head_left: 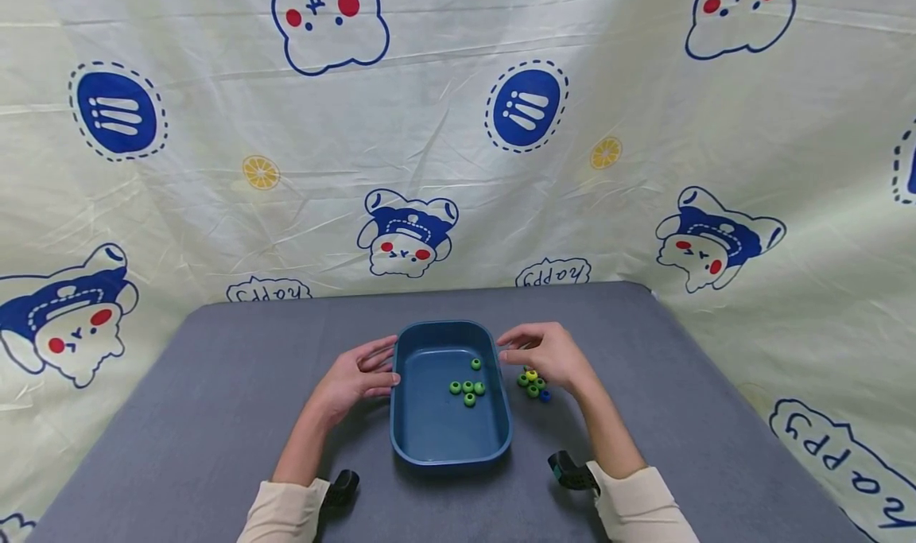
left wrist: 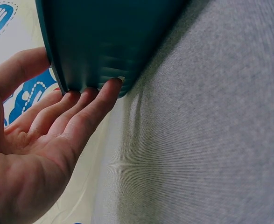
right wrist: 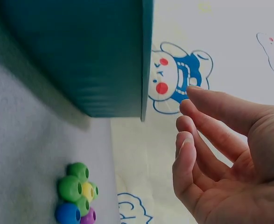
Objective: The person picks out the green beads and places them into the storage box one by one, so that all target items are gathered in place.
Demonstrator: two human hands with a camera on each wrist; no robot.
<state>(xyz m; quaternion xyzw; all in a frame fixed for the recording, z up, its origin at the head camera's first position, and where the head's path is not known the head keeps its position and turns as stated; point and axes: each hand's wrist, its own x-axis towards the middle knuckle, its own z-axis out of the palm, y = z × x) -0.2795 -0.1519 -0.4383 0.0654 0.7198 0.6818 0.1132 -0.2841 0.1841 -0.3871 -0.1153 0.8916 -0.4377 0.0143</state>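
Observation:
A deep blue rectangular tray [head_left: 429, 440] stands on the table, with several green beads [head_left: 468, 387] lying inside it. My left hand [head_left: 351, 380] is at its left side; in the left wrist view the fingertips [left wrist: 113, 86] touch the outer wall, fingers fairly straight. Across the tray, my right hand [head_left: 547, 352] hovers close to the right rim with fingers lightly bent. In the right wrist view, a gap separates those fingers from the tray, and nothing shows between them.
Right of the tray, below my right hand, sits a small cluster of beads: several green, a yellow bead [head_left: 532, 375], a blue bead [head_left: 545, 396] and a purple bead [right wrist: 89, 215]. The grey table [head_left: 236, 416] ends at a printed curtain [head_left: 444, 153] behind.

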